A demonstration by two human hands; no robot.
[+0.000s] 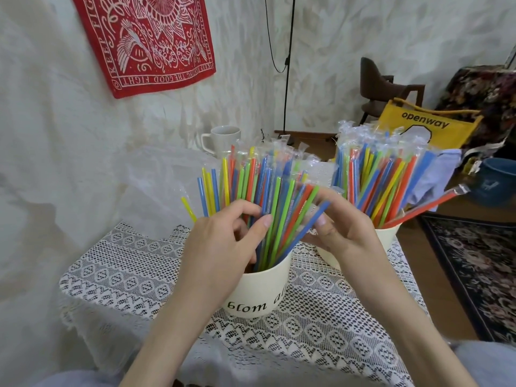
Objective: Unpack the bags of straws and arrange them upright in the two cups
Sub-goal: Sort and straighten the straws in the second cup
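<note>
I see wrapped straws (268, 202) fanned upright in the near cup (262, 291) on the lace cloth (117, 277). My left hand (223, 247) and right hand (340, 233) pinch them, apparently. The second cup (386, 240) stands full, right.

Colourful wrapped straws (268, 191) upright in two cream cups (262, 289).

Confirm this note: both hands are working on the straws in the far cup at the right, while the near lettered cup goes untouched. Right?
No. In the head view the left hand and right hand handle straws in the near lettered cup; the far cup goes untouched.
</note>
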